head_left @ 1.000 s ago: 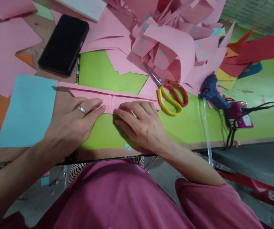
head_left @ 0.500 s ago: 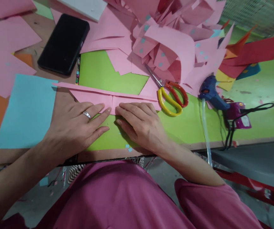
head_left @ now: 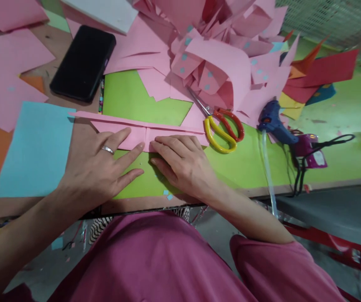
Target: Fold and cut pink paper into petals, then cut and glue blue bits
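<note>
A folded pink paper sheet (head_left: 136, 133) lies on the green surface near the table's front edge, with a narrow raised flap along its far side and a crease down its middle. My left hand (head_left: 97, 161), wearing a ring, rests on its left half with the fingers spread. My right hand (head_left: 183, 161) lies flat on the right half, fingers side by side and stretched out. Parts of the paper's near edge are hidden under both hands. Just right of the paper are scissors (head_left: 220, 133) with one yellow and one red handle, blades pointing away from me.
A black phone (head_left: 82, 63) and a light blue sheet (head_left: 35, 151) lie to the left. Pink paper pieces (head_left: 221, 58) are heaped at the back. On the right are a blue glue gun (head_left: 274, 119) with a clear glue stick, a purple box (head_left: 310, 151) and a grey stool (head_left: 331, 209).
My left hand's fingers have spread wider on the pink paper, and the hand has shifted slightly left. My right hand stays on the paper. The view has turned slightly.
</note>
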Tool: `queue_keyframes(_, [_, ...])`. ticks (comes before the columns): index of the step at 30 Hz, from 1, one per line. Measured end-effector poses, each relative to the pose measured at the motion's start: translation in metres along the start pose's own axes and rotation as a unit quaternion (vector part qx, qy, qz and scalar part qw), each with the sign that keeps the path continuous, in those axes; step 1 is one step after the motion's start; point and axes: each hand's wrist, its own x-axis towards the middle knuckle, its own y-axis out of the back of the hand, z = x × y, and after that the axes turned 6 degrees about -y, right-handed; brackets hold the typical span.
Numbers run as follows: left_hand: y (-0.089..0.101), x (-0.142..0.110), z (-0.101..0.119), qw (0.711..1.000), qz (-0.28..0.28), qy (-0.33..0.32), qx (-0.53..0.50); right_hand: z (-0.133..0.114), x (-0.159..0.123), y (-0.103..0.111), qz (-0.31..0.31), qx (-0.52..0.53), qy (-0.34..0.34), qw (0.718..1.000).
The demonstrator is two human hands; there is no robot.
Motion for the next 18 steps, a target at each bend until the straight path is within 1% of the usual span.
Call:
queue_keyframes(2, [-0.0025,-0.0006,-0.0014,1.000,0.022,0.006,-0.003,0.0000,0.0003,-0.0001,-0.007,0.003,-0.005,1.000])
queue_keyframes(4, [-0.0056,-0.0017,-0.0031,0.999,0.047,-0.004,0.019,0.0001,0.0006,-0.0001,-0.012,0.007,-0.007,1.000])
queue_keyframes(8, [-0.0097,-0.0028,-0.0052,0.996,0.077,-0.006,0.046,0.0005,0.0011,-0.0004,-0.010,0.013,-0.004,1.000])
queue_keyframes(12, [-0.0097,-0.0020,-0.0056,0.995,0.093,-0.018,0.041,0.0009,0.0014,-0.0004,-0.006,0.009,-0.001,1.000])
queue_keyframes(18, [-0.0085,0.0002,-0.0050,0.994,0.096,-0.023,0.043,0.0008,0.0015,-0.0002,-0.005,0.008,0.001,1.000])
